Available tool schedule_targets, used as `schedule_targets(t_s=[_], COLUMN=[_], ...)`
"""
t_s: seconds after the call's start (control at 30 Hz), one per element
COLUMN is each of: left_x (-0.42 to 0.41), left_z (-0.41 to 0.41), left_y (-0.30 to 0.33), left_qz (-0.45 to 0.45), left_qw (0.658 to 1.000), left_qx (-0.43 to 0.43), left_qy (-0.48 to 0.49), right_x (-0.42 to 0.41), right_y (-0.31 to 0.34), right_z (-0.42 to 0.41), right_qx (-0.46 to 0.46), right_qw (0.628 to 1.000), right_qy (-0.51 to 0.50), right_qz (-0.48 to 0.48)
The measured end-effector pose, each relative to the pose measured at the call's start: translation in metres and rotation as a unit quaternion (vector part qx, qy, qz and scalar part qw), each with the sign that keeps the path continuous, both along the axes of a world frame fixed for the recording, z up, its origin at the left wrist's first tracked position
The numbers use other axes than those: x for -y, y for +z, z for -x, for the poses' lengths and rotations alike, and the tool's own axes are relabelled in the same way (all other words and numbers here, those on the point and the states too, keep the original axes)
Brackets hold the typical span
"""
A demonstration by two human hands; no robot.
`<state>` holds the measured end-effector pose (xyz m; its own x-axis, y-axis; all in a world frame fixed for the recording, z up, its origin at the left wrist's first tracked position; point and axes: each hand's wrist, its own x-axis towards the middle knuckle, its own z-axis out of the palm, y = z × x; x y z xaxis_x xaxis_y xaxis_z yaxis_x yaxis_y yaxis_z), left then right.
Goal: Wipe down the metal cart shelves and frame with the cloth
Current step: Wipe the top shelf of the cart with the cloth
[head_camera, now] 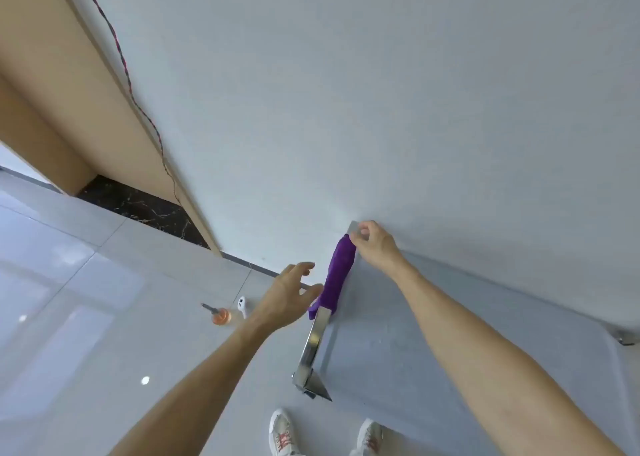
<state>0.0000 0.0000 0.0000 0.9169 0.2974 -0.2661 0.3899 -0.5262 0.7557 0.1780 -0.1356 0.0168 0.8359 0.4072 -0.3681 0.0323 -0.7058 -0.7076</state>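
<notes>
1. Right hand: fingers pinched on the top end of the cloth, at the cart's far left corner, about 12 o'clock from the shoes.
2. Left hand: fingers spread and relaxed, nothing held; thumb just beside the cloth's lower end, contact cannot be told.
3. Cloth: purple, draped lengthwise over the left rail of the top shelf, upper part of the rail covered, lower part bare and shiny.
4. Cart is set against the wall; only the top shelf and left rail are seen.
5. Step judged: frame wipe, left rail, cloth being positioned or wrapped for a stroke.
6. Next move likely needed: lower end taken by the left hand, cloth kept taut round the rail, then drawn toward 6 o'clock to the near corner bracket.
7. Risk: cloth slipping off the rail edge if only one end is held.
8. Floor at 9 o'clock of the left hand: small orange bottle, white object.
</notes>
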Motion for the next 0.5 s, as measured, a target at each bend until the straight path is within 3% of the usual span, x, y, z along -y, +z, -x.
schedule_targets(t_s=[0.2, 0.5], left_x=[0.039, 0.051], left_z=[-0.006, -0.024], left_y=[-0.021, -0.024], left_qz=[0.01, -0.031], left_qw=[0.998, 0.992], left_qx=[-0.049, -0.058], left_qy=[0.035, 0.108], right_x=[-0.007, 0.005], right_y=[-0.029, -0.036], right_z=[-0.011, -0.025], right_qx=[-0.061, -0.046], right_qw=[0.998, 0.998], right_qy=[0.004, 0.035], right_qz=[0.004, -0.003])
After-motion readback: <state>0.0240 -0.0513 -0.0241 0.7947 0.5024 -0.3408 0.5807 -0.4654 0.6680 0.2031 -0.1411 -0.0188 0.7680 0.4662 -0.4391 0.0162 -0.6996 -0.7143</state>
